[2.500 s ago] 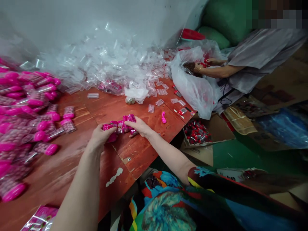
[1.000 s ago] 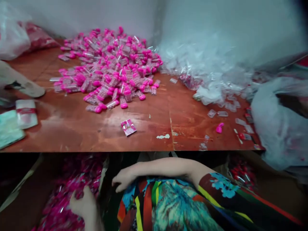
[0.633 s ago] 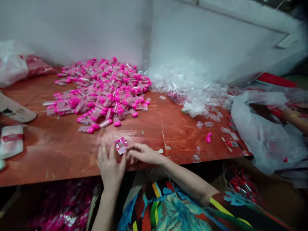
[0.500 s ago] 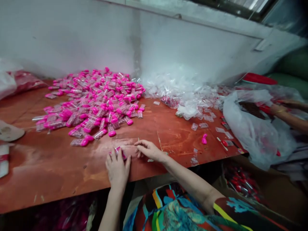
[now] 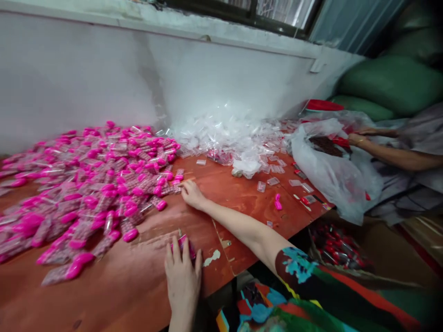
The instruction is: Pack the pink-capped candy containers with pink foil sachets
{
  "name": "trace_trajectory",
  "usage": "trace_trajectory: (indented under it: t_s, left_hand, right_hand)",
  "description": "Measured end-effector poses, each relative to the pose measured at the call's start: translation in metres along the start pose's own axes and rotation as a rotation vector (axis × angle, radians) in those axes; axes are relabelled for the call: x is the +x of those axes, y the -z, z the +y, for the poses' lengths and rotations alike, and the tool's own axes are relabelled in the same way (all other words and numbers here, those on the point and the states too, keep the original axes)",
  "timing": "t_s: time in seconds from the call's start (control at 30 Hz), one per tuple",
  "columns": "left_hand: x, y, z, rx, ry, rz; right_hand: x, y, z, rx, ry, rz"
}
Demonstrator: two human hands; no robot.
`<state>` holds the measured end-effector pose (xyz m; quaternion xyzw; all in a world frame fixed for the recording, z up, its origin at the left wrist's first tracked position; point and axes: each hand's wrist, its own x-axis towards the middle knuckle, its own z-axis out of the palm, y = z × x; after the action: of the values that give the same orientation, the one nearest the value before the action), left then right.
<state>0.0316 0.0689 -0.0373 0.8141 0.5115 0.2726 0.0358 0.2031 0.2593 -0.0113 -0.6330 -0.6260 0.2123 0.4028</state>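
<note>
My left hand (image 5: 182,272) rests on the table near its front edge, fingers over a small magenta stack of cards or packet (image 5: 187,247) and thumb along its right side. Most of that piece is hidden under the fingers. My right hand (image 5: 193,193) is stretched forward to the right edge of a large pile of pink-capped clear cases (image 5: 114,170). Its fingertips are closed at the end of one pink-capped case (image 5: 170,189), which lies at the pile's edge. Small pinkish pieces show through the cases.
A heap of clear plastic pieces (image 5: 224,129) lies against the wall. Right of it are a loose pink cap (image 5: 278,202) and a white plastic bag (image 5: 314,157). Another person's hand (image 5: 356,139) works at the bag. Below stands a box of red-capped cases (image 5: 339,246).
My right hand has moved forward from beside my left hand to the pile's edge. My left hand stays on the magenta piece. The view has turned to the right.
</note>
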Motion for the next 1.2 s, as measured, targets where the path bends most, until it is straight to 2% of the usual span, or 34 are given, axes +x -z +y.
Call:
trace_trajectory:
  t_s: [0.17, 0.27, 0.33, 0.47, 0.6, 0.7, 0.77, 0.9, 1.0, 1.1, 1.13, 1.2]
  left_hand:
    - [0.0, -0.005, -0.007, -0.015, -0.009, 0.022]
    - [-0.003, -0.017, -0.014, 0.014, -0.03, 0.065]
    - [-0.007, -0.029, -0.019, 0.061, -0.054, 0.126]
    - [-0.012, -0.049, -0.025, 0.146, -0.009, 0.241]
    - [-0.013, -0.052, -0.023, 0.159, 0.02, 0.232]
    - [-0.012, -0.042, -0.018, 0.127, 0.051, 0.155]
    - [-0.01, -0.031, -0.013, 0.08, 0.073, 0.079]
    - [-0.001, -0.01, -0.003, -0.007, 0.1, -0.109]
    - [0.003, -0.002, 0.003, -0.032, 0.101, -0.111]
    - [0.004, 0.0, 0.004, -0.085, 0.119, -0.074]
    - [0.004, 0.001, 0.005, -0.109, 0.129, -0.056]
    - [0.006, 0.002, 0.004, -0.187, 0.174, -0.014]
  right_hand:
    - [0.044, 0.011, 0.027, -0.161, -0.042, 0.058]
    - [0.065, 0.009, 0.036, -0.181, -0.072, 0.084]
    - [0.077, 0.0, 0.037, -0.169, -0.071, 0.092]
    - [0.096, -0.029, 0.029, -0.109, -0.012, 0.075]
    - [0.1, -0.051, 0.018, -0.038, 0.097, -0.039]
    - [0.091, -0.054, 0.017, 0.014, 0.141, -0.114]
    - [0.082, -0.052, 0.018, 0.087, 0.149, -0.11]
    - [0.069, -0.048, 0.021, 0.223, 0.043, 0.081]
    - [0.053, -0.042, 0.015, 0.264, -0.089, 0.247]
    - [0.013, -0.022, -0.007, 0.395, -0.103, 0.301]
    - [-0.006, -0.013, -0.017, 0.472, -0.085, 0.277]
    - [-0.054, 0.007, -0.037, 0.644, -0.105, 0.112]
